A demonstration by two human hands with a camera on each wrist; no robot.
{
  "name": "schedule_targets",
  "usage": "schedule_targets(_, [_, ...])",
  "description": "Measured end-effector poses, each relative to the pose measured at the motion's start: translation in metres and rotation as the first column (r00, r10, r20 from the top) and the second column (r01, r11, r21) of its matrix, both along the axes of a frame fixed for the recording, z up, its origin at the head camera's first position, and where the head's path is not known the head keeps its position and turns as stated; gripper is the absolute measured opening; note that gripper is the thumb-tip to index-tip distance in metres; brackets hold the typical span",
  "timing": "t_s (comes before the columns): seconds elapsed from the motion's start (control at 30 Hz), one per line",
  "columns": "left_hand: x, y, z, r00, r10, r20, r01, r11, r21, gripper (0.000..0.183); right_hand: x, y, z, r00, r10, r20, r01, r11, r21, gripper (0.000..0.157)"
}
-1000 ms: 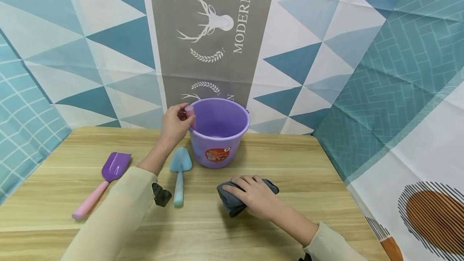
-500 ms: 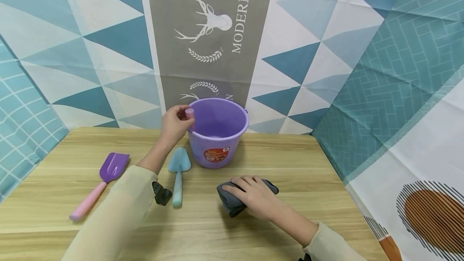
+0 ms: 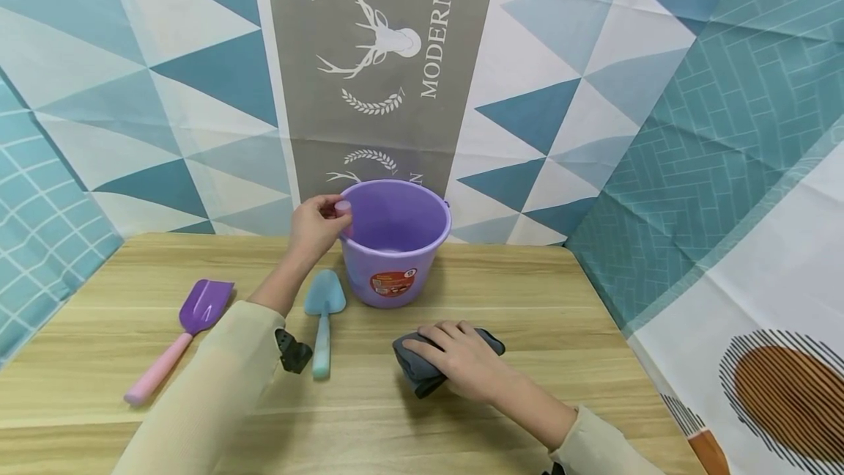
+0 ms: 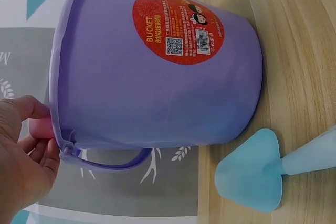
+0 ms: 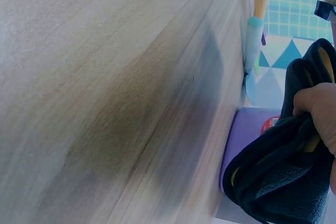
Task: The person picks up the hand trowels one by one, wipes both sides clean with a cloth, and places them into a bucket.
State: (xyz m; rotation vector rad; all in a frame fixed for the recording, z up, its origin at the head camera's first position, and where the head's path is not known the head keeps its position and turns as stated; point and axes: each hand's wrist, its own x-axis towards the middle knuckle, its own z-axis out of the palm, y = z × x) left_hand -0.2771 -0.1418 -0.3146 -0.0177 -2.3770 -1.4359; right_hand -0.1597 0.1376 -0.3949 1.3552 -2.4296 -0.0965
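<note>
My left hand [image 3: 315, 229] is at the left rim of a purple bucket [image 3: 393, 270]. Its thumb and fingers pinch a short pink cylinder, like a handle end [image 4: 42, 128], just inside that rim; the lower part is hidden by the bucket wall. My right hand [image 3: 467, 359] lies over a folded dark grey cloth [image 3: 415, 365] with black edging and grips it near the front of the table. In the right wrist view the cloth [image 5: 283, 182] shows yellow between its folds. A light blue trowel [image 3: 323, 325] lies left of the bucket.
Further left lies a purple shovel [image 3: 204, 305] with a pink handle. An orange handle [image 5: 261, 4] shows between other handles in the right wrist view. The wooden table [image 3: 554, 328] backs onto a patterned wall covering [image 3: 527, 116]. The bucket's loop handle [image 4: 113, 167] hangs down outside.
The pink cylinder has sunk slightly at the bucket rim, with my left hand still pinching it. My right hand and the cloth stay in place; the whole view shifts slightly.
</note>
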Motion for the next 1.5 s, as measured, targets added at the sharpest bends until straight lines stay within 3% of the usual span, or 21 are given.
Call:
schedule_targets(0.33, [0.001, -0.002, 0.003, 1.0, -0.011, -0.006, 0.011, 0.998, -0.055, 0.039, 0.0, -0.002, 0.0, 1.0, 0.002, -0.023, -0.003, 1.0, -0.014, 0.071])
schedule_targets(0.7, [-0.002, -0.009, 0.003, 0.998, -0.068, 0.005, 0.068, 0.996, -0.058, 0.04, -0.001, -0.003, -0.002, 0.998, 0.016, -0.056, -0.018, 1.0, -0.023, 0.069])
schedule_targets(1.0, [-0.002, -0.012, 0.003, 0.994, -0.103, 0.025, 0.104, 0.993, -0.05, 0.044, -0.001, -0.003, -0.001, 1.0, 0.006, -0.031, -0.006, 1.0, -0.006, 0.071])
schedule_targets(1.5, [0.003, -0.014, 0.002, 0.994, -0.099, 0.053, 0.104, 0.989, -0.107, 0.039, 0.002, -0.003, 0.0, 1.0, -0.007, 0.006, 0.007, 1.0, 0.015, 0.073])
